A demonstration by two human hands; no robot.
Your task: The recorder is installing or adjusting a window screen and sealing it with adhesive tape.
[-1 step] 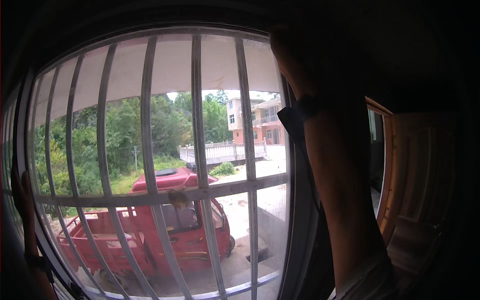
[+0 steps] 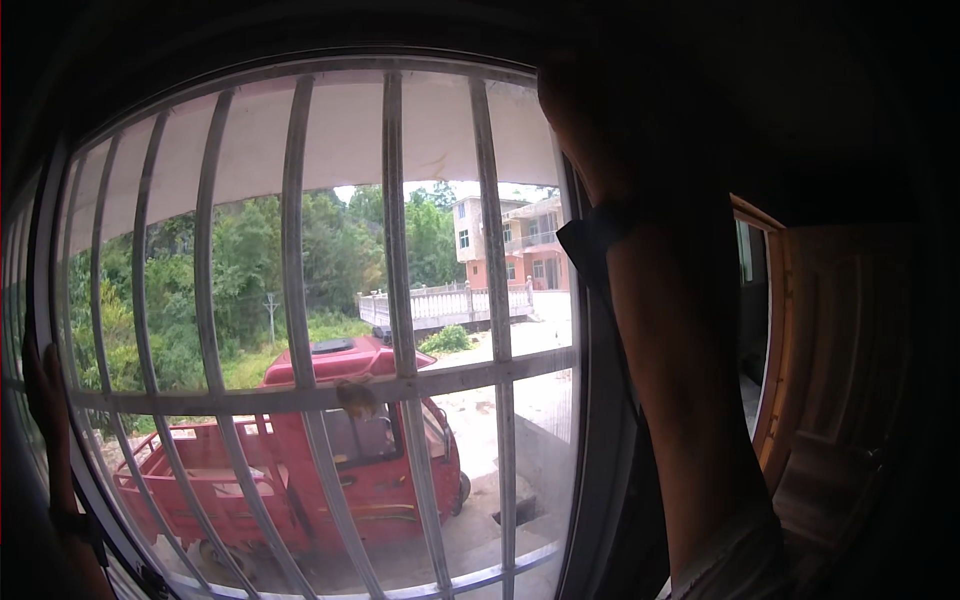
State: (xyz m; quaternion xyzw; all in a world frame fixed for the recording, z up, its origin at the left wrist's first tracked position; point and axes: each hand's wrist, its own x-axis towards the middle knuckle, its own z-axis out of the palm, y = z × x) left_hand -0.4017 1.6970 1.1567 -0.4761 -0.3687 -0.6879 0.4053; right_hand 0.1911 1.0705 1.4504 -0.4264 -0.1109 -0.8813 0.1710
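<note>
A tall window sash (image 2: pixel 603 440) with a clear glass pane fills the middle, right in front of me. My right hand (image 2: pixel 565 95) is raised to the sash's upper right corner and looks closed on its edge, though its fingertips are lost in the dark. My left hand (image 2: pixel 43 390) is lower down at the far left, with its fingers against the left side of the frame. Each wrist wears a dark band; the right wristband (image 2: pixel 605 218) has a dark flat piece sticking out toward the glass.
Beyond the pane stand whitish vertical bars with a crossbar (image 2: pixel 270 401). Outside are a red three-wheeled truck (image 2: pixel 350 490), a pale balustrade (image 2: pixel 440 305), trees and a house (image 2: pixel 510 240). Indoors to the right, a wooden door (image 2: pixel 835 340) stands beside an orange-brown door frame (image 2: pixel 778 340).
</note>
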